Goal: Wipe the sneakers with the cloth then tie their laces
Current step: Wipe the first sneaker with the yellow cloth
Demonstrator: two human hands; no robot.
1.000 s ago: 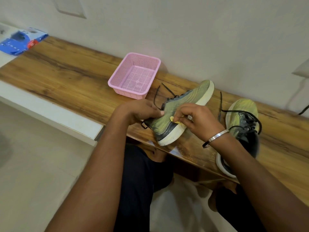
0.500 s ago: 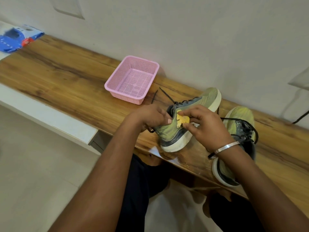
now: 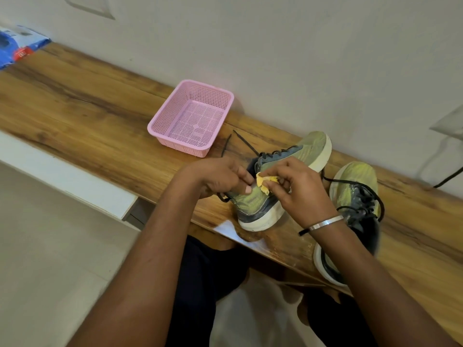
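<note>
Hands: both are at the near sneaker; the right hand [image 3: 298,189] pinches a small yellow cloth [image 3: 265,182] between thumb and fingers, and the left hand [image 3: 220,175] curls around the sneaker's heel end, thumb laid on the upper.
Cloth: bunched small, pressed against the side of the upper just below the collar.
Near sneaker [image 3: 280,181]: green with a pale sole, on the table [image 3: 87,121] near its front edge, heel toward 7 o'clock and toe toward 1 o'clock; its dark laces [image 3: 238,144] trail loose toward 11 o'clock.
Second sneaker [image 3: 355,196]: just beside the first at 3 o'clock, toe away from the person, laces loose, partly hidden by the right forearm.
Step in hand: wiping the first sneaker, by my reading; no lace is tied yet.
Next move calls for: a steady hold at the heel while the cloth works along the upper and sole, then the same for the other sneaker before any lacing.
Surroundings: a pink basket [image 3: 160,126] sits at 11 o'clock of the sneakers; a blue packet [image 3: 15,50] lies at the table's far left end.
</note>
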